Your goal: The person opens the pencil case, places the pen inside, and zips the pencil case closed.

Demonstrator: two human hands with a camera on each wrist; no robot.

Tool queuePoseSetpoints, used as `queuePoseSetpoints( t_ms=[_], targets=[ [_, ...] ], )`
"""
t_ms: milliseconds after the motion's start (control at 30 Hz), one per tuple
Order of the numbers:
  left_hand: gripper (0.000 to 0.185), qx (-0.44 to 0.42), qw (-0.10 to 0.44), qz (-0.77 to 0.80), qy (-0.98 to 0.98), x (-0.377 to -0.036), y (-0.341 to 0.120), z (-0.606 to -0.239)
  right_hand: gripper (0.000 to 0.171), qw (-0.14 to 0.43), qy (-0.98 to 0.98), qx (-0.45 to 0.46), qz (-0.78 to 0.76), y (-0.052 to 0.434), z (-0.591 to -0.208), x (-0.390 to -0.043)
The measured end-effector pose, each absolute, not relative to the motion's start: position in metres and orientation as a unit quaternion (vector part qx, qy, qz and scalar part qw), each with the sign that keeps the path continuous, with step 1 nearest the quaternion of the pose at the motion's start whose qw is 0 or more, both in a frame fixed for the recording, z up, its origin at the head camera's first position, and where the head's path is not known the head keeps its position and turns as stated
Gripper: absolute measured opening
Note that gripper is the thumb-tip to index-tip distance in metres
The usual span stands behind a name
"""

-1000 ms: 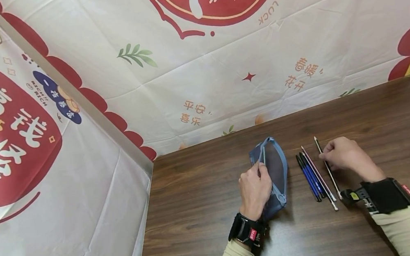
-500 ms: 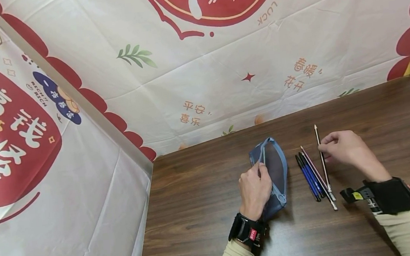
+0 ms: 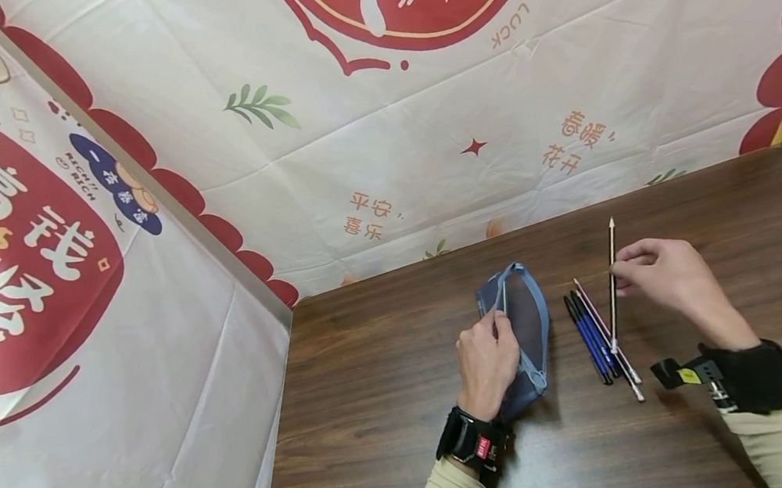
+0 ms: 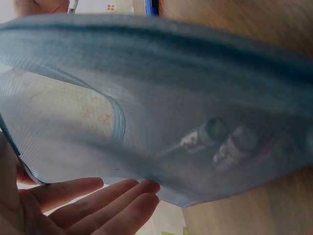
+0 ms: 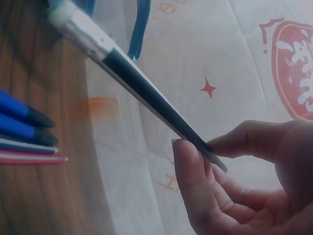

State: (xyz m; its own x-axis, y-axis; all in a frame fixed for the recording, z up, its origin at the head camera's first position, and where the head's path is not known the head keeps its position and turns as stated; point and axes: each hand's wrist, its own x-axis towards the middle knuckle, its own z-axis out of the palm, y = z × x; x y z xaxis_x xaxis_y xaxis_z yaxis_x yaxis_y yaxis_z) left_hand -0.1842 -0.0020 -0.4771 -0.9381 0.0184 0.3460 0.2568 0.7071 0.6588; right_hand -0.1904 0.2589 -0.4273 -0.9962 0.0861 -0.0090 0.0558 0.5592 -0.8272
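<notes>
We are seeing the right hand pinching a thin dark pencil with a white tip between thumb and forefinger, lifting it off the dark wooden surface. The left hand is gripping the rim of the blue mesh pencil pouch at 9 o'clock from the pencil, propping its mouth open. Blue pens and a pink pencil are lying between them.
</notes>
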Motion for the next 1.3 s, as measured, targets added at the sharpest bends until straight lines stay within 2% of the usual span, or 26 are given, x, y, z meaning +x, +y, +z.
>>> queuePoseSetpoints(
  t_ms=[700,1033,1300],
  targets=[
    [0.034,-0.080,0.156,-0.375,-0.911,-0.185,-0.001,-0.477,0.039,0.071,-0.830,-0.035,0.552,0.253,-0.417,-0.181],
    [0.032,-0.078,0.147,-0.379,-0.911,-0.185,-0.001,-0.477,0.032,0.096,-0.822,-0.042,0.559,0.252,-0.415,-0.177],
    [0.032,-0.081,0.154,-0.369,-0.913,-0.184,-0.001,-0.476,0.025,0.105,-0.774,-0.055,0.622,0.251,-0.414,-0.179]
  ],
)
